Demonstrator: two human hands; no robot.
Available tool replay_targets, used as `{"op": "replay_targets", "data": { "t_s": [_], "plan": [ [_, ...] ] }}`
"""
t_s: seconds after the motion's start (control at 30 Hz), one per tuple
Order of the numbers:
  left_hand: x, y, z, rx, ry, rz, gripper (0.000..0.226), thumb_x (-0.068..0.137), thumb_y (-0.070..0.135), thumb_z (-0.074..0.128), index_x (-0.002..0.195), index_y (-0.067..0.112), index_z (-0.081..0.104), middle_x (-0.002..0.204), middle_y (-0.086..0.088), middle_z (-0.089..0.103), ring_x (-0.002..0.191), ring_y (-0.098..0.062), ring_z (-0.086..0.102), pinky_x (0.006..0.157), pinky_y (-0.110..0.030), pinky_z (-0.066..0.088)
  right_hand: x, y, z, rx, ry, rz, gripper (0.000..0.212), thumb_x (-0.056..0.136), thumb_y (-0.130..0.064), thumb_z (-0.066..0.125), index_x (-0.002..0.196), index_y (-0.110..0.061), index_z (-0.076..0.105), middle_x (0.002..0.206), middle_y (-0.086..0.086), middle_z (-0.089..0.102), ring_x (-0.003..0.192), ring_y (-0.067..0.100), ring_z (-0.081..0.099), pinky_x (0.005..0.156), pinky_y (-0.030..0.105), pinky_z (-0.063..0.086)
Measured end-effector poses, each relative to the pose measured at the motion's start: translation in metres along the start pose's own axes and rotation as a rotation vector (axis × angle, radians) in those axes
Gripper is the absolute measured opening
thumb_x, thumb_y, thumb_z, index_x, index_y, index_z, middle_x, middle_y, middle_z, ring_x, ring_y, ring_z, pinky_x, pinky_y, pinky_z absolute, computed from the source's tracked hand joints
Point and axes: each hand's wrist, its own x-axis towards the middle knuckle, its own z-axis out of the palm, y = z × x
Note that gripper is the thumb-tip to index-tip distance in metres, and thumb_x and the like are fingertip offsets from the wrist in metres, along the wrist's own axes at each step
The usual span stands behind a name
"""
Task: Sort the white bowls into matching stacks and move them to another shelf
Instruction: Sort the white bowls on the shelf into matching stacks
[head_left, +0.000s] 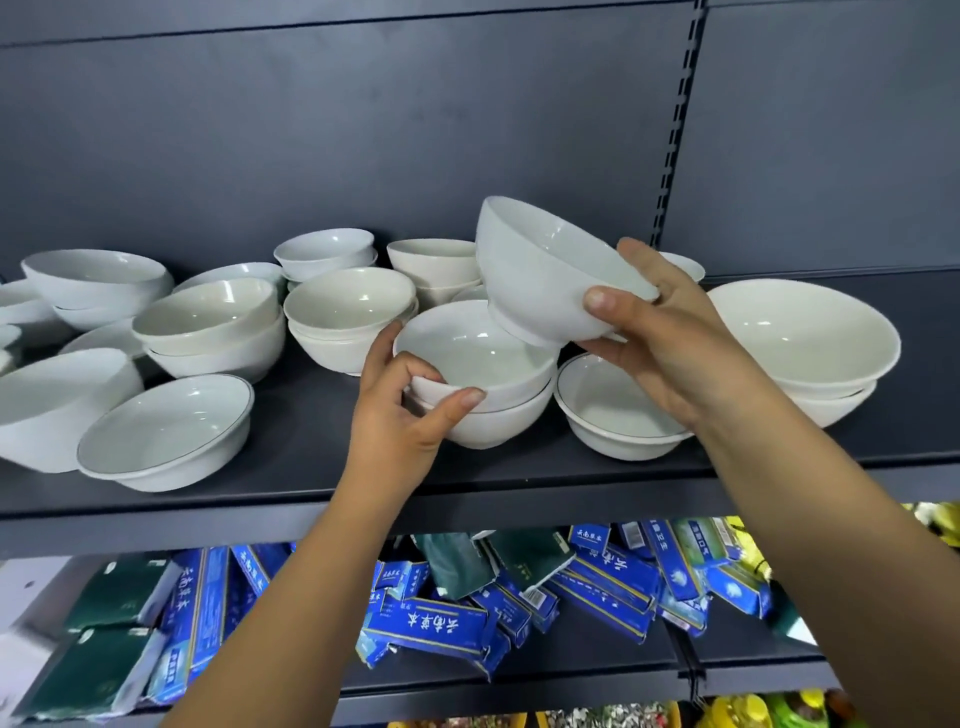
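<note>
Right hand (660, 343) grips a white bowl (545, 260), thumb on its side, tilted in the air just above the two-bowl stack (483, 395). Left hand (397, 415) pinches that stack's top rim. The stack sits on the dark shelf (291, 447) among other white bowls (208, 312). Blue boxes (431, 623) lie on the shelf below.

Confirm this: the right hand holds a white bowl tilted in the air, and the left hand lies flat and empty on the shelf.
Wrong about the left hand: the head view shows it gripping the rim of the top glossy white round bowl of a two-bowl stack. The right hand does hold a tilted white bowl in the air.
</note>
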Motion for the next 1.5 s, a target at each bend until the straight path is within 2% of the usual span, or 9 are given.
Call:
{"op": "replay_targets", "data": {
  "t_s": [0.2,0.4,0.63,0.8,0.97,1.1,1.2,1.33,1.5],
  "plan": [
    [0.004,-0.011,-0.005,-0.199,-0.025,0.020,0.053,0.052,0.056,0.075,0.096,0.041,0.051,0.128,0.009,0.041,0.120,-0.002,0.045,0.099,-0.013,0.034,0.008,-0.001,0.017,-0.181,-0.036,-0.025,0.116,0.044,-0.022,0.081,0.144,-0.013,0.023,0.129,-0.002,0.051,0.117,0.011,0.053,0.098,0.025,0.043],
    [0.004,-0.017,-0.001,-0.276,-0.077,-0.109,0.129,0.045,0.056,0.076,0.142,0.022,-0.001,0.139,0.011,0.033,0.120,0.010,0.040,0.094,-0.004,0.034,0.004,0.002,0.027,-0.458,-0.098,-0.062,0.103,0.043,-0.024,0.086,0.134,-0.020,0.038,0.095,-0.031,0.050,0.088,-0.018,0.052,0.085,0.012,0.045],
    [0.009,-0.019,-0.001,-0.330,-0.143,-0.040,0.110,0.055,0.066,0.072,0.136,0.008,0.026,0.129,0.002,0.047,0.112,0.005,0.050,0.089,-0.010,0.039,0.005,0.013,0.028,-0.595,-0.060,-0.072,0.075,0.064,-0.014,0.080,0.121,-0.032,0.035,0.093,-0.034,0.040,0.074,-0.035,0.041,0.067,-0.006,0.035],
    [0.008,-0.019,-0.001,-0.332,-0.113,-0.029,0.112,0.055,0.065,0.072,0.136,0.002,0.029,0.126,0.003,0.048,0.111,0.004,0.051,0.089,-0.011,0.040,0.005,0.017,0.030,-0.649,-0.063,-0.087,0.101,0.059,-0.024,0.082,0.143,-0.021,0.026,0.124,-0.019,0.038,0.120,-0.001,0.036,0.099,0.013,0.030],
    [0.007,-0.021,0.001,-0.330,-0.077,-0.059,0.104,0.053,0.066,0.073,0.131,0.007,0.034,0.122,0.002,0.051,0.109,0.002,0.053,0.089,-0.014,0.042,0.008,0.021,0.032,-0.640,-0.063,-0.053,0.095,0.064,-0.024,0.080,0.143,-0.022,0.027,0.105,-0.033,0.037,0.108,-0.003,0.039,0.075,-0.008,0.032],
    [0.008,-0.022,0.002,-0.328,-0.049,-0.070,0.107,0.052,0.068,0.072,0.131,0.005,0.035,0.122,0.001,0.053,0.108,0.002,0.054,0.088,-0.014,0.042,0.009,0.026,0.031,-0.639,-0.070,-0.053,0.086,0.066,-0.020,0.078,0.137,-0.025,0.030,0.100,-0.033,0.039,0.091,-0.018,0.045,0.072,-0.005,0.035],
    [0.008,-0.023,0.003,-0.321,-0.040,-0.080,0.110,0.051,0.069,0.073,0.131,0.004,0.035,0.124,-0.003,0.053,0.109,-0.002,0.054,0.089,-0.015,0.042,0.008,0.028,0.030,-0.719,-0.095,-0.066,0.088,0.069,-0.026,0.077,0.141,-0.020,0.027,0.117,-0.020,0.038,0.109,-0.006,0.038,0.080,0.001,0.030],
    [0.008,-0.024,0.003,-0.309,-0.039,-0.087,0.109,0.052,0.068,0.072,0.131,0.004,0.035,0.123,-0.003,0.053,0.109,-0.004,0.054,0.089,-0.016,0.041,0.008,0.026,0.027,-0.778,-0.126,-0.045,0.065,0.071,-0.026,0.075,0.120,-0.034,0.033,0.099,-0.029,0.038,0.094,-0.007,0.040,0.071,-0.009,0.029],
    [0.007,-0.021,0.003,-0.300,-0.043,-0.079,0.111,0.052,0.068,0.072,0.132,0.002,0.034,0.124,-0.005,0.052,0.109,-0.003,0.053,0.088,-0.014,0.041,0.011,0.023,0.027,-0.777,-0.137,-0.023,0.092,0.069,-0.032,0.075,0.144,-0.021,0.022,0.120,-0.021,0.037,0.112,-0.003,0.035,0.077,-0.004,0.032]
  ]
}}
